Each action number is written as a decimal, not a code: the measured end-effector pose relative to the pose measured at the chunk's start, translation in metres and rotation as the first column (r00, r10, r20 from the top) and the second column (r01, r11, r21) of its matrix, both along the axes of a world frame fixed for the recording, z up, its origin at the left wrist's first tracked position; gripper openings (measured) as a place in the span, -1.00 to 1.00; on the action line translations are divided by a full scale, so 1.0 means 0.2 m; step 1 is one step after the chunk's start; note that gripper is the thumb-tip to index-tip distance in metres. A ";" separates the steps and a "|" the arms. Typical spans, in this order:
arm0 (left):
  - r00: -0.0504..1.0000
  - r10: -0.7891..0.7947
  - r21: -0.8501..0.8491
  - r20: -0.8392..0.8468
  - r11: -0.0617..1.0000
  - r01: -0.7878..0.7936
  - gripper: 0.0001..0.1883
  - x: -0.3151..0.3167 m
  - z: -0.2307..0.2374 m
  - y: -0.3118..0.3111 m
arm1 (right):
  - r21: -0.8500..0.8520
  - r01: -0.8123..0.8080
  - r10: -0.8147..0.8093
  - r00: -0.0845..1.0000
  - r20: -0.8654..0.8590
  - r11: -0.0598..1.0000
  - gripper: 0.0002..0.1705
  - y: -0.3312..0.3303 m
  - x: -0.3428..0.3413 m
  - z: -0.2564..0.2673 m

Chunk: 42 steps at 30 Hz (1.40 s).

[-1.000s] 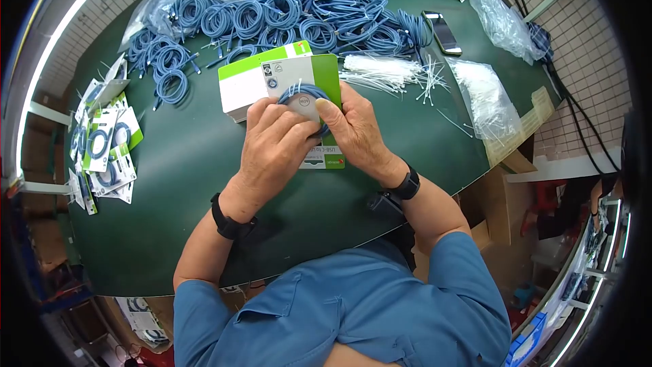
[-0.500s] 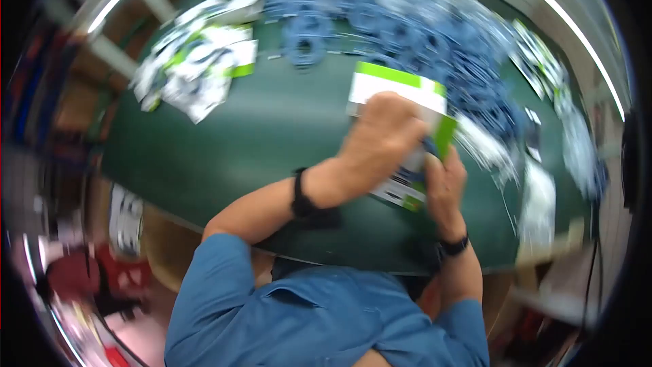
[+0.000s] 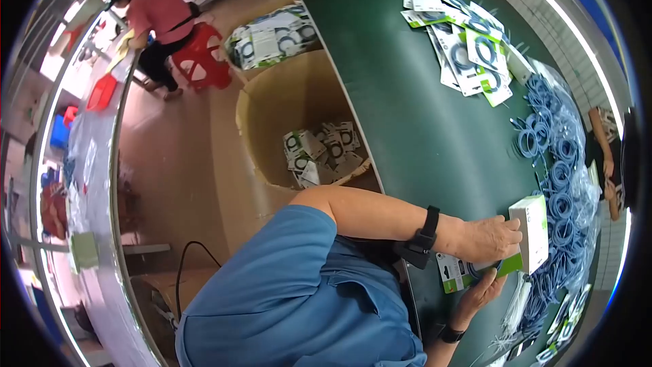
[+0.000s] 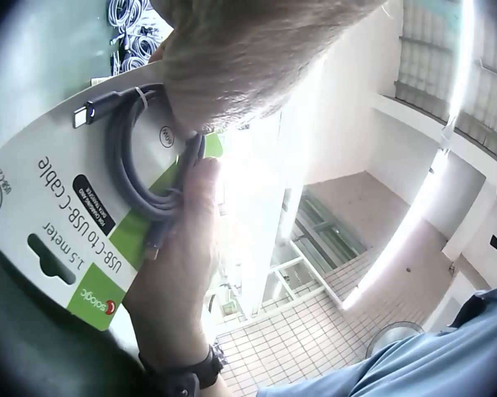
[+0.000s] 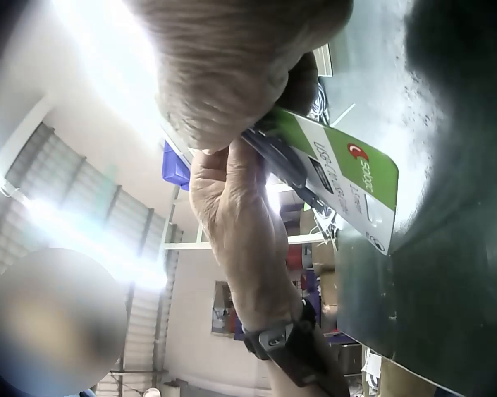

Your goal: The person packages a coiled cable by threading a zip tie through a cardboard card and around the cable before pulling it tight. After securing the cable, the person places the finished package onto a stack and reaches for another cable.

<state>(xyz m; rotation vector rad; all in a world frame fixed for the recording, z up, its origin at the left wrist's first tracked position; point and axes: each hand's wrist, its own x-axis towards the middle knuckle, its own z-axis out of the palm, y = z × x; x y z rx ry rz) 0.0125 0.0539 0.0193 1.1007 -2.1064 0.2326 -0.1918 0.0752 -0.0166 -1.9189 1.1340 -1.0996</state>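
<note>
My right hand grips a white and green packaging card, its thumb lying over the coiled blue USB-C cable on the card's face. Fingers curled, my left hand bends over the same coil from the other side; its fingertips are hidden behind the hand. A pale tie circles the coil near one plug. The printed lower end of the card, with a hang hole, faces the left wrist camera. Just beyond my left hand stands a stack of white and green cards.
Coiled blue cables and white ties lie along the table's far side. Finished packs are piled at its left end. A large carton holding packs stands beside the table edge. Another person sits across the aisle.
The head view has swung left, bringing the carton, aisle and seated person into sight. Both hands stay at the card and cable, now at the right of the view.
</note>
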 end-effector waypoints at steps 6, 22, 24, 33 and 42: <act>0.999 -0.043 -0.019 -0.028 0.999 0.042 -0.83 -0.04 -0.05 -0.05 | 0.020 0.027 -0.028 0.997 0.076 0.999 -0.53 -0.04 0.00 -0.03; 0.992 0.089 0.125 -0.089 0.989 -0.078 -0.83 -0.17 -0.21 -0.11 | 0.093 -0.010 0.002 0.996 0.084 0.996 -0.47 -0.10 -0.07 -0.12; 0.988 0.117 0.120 -0.099 0.987 -0.105 -0.83 -0.17 -0.21 -0.09 | 0.071 -0.040 0.036 0.998 0.056 0.997 -0.46 -0.15 -0.09 -0.15; 0.974 0.226 0.177 -0.019 0.959 -0.219 -0.81 -0.13 -0.24 -0.04 | -0.043 -0.115 0.110 0.989 -0.098 0.992 -0.35 -0.06 0.04 -0.03; 0.748 0.145 -0.018 -0.648 0.979 -0.205 -0.49 0.03 -0.10 0.14 | -0.480 -0.287 0.054 0.895 -0.442 0.829 -0.45 -0.02 0.12 0.08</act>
